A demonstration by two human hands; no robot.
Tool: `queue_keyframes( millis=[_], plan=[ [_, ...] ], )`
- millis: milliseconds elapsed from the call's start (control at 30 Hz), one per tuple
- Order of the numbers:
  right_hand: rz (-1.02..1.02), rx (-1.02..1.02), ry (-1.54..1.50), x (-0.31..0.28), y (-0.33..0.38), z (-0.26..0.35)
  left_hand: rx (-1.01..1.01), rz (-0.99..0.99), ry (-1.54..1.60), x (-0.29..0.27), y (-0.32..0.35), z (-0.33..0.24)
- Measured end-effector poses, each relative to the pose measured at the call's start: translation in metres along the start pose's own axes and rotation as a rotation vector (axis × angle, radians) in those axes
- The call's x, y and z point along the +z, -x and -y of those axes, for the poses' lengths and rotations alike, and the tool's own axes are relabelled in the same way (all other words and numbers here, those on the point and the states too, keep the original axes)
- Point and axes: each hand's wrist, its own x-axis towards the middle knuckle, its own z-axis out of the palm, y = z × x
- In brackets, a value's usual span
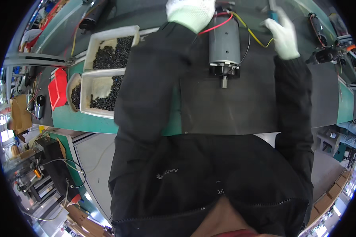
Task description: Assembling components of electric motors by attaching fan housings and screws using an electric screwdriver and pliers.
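A grey cylindrical motor (225, 43) lies on the dark mat, its metal shaft pointing toward me. Red, yellow and black wires come from its far end. My left hand (190, 14), in a white glove, reaches to the left of that far end; its fingers are cut off by the upper edge of the picture. To the right of the motor, my gloved right hand (283, 36) is blurred by motion. It appears closed on a slim tool with a teal part (273, 15), whose exact kind is too smeared to make out.
White trays of small black parts (106, 94) stand at the left, beside a round dish (71, 91) and a red bin (58, 90). Other motors lie at the far left (91, 17) and far right (318, 29). The bench's near edge runs before my body.
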Motion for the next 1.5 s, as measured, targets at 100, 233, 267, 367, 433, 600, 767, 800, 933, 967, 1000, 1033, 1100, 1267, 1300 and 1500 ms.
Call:
queue_keyframes(
  millis=[100, 233, 267, 367, 433, 600, 767, 800, 933, 967, 1000, 1033, 1100, 1267, 1300, 1500],
  plan=[
    [0.225, 0.815, -0.705, 0.017, 0.011, -0.047, 0.236, 0.125, 0.314, 0.065, -0.027, 0.012],
    [0.136, 0.853, -1.072, 0.034, 0.041, -0.047, -0.436, 0.251, 0.882, 0.062, -0.012, -0.019],
    [0.166, 0.803, -1.106, 0.027, 0.048, -0.060, -0.422, 0.257, 0.878, 0.040, -0.005, -0.028],
    [0.081, 0.474, -1.008, 0.010, 0.062, 0.005, -0.311, -0.057, 1.013, -0.025, 0.020, -0.049],
    [0.050, 0.290, -0.808, -0.014, 0.083, 0.068, -0.048, -0.195, 1.047, -0.059, 0.055, -0.065],
    [0.378, 0.038, 0.142, -0.057, 0.069, 0.136, 0.575, -0.198, 1.426, -0.064, 0.089, -0.048],
    [0.632, -0.147, 0.669, -0.078, 0.046, 0.193, 0.695, -0.179, 1.440, -0.064, 0.088, -0.055],
    [0.697, -0.135, 0.799, -0.077, 0.043, 0.207, 0.721, -0.161, 1.416, -0.065, 0.086, -0.055],
    [0.747, -0.109, 1.011, -0.065, 0.054, 0.222, 0.678, -0.212, 1.274, -0.065, 0.091, -0.053],
    [0.734, -0.095, 1.020, -0.063, 0.057, 0.226, 0.595, -0.423, 1.396, -0.054, 0.094, -0.065],
    [0.703, -0.057, 1.041, -0.061, 0.067, 0.231, 0.605, -0.405, 1.408, -0.052, 0.094, -0.071],
    [0.674, -0.014, 1.057, -0.062, 0.075, 0.237, 0.605, -0.468, 1.401, -0.050, 0.093, -0.076],
    [0.636, 0.028, 1.060, -0.063, 0.077, 0.238, 0.575, -0.501, 1.343, -0.053, 0.093, -0.076],
    [0.591, 0.071, 1.017, -0.062, 0.077, 0.229, 0.606, -0.223, 1.156, -0.073, 0.096, -0.060],
    [0.582, 0.082, 1.017, -0.061, 0.079, 0.230, 0.597, -0.251, 1.176, -0.071, 0.097, -0.062],
    [0.445, 0.187, 0.924, -0.058, 0.100, 0.234, 0.458, -0.393, 1.185, -0.066, 0.107, -0.074]
  ],
)
